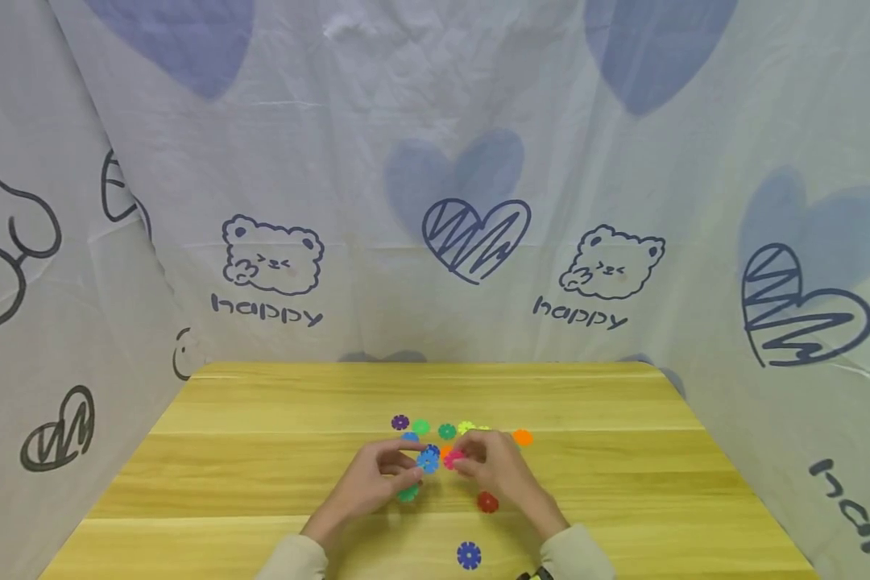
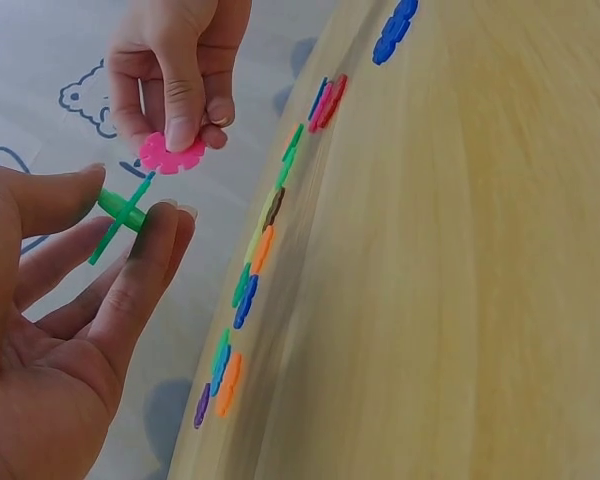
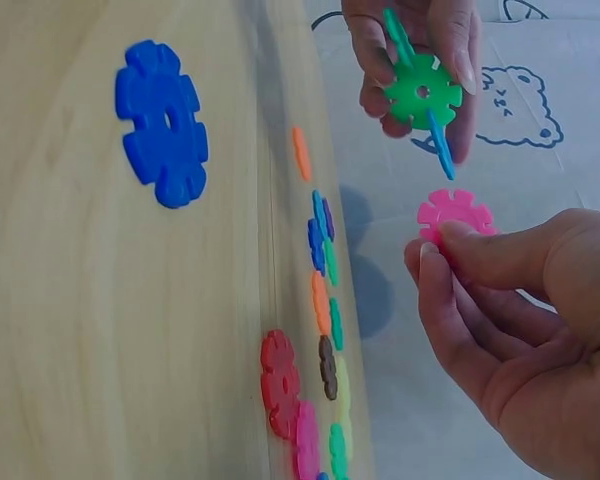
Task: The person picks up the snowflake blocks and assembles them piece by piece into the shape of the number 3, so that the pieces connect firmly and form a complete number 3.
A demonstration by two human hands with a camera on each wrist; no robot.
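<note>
So nearest the person there are two pale sleeves [image 1: 293, 560], and a dark blue notched disc [image 1: 463, 555] lying on the wooden table [image 1: 645, 499], roughly midway between its left and right edges. A bit further in is a red disc [image 1: 482, 503], just right of the middle. Then come the hands, up over the middle of the table. The left hand [image 1: 371, 482] is pinching a joined piece [image 3: 420, 92] between thumb and fingers: a green disc with another green one slotted in on one side and a blue one on the other. The right hand [image 1: 500, 474] has a pink disc [image 3: 455, 212] pinched between thumb and forefinger, right by the tip of that blue part; can't really tell if they touch. Past the hands there's a loose scatter: purple disc [image 1: 400, 422] towards the left edge side, teal disc [image 1: 446, 431] and yellow disc [image 1: 466, 428] around the middle, and an orange disc [image 1: 523, 437] out towards the right edge. Behind the far edge hangs a white cloth [image 1: 377, 322] with hearts, bear doodles and "happy" on it.
</note>
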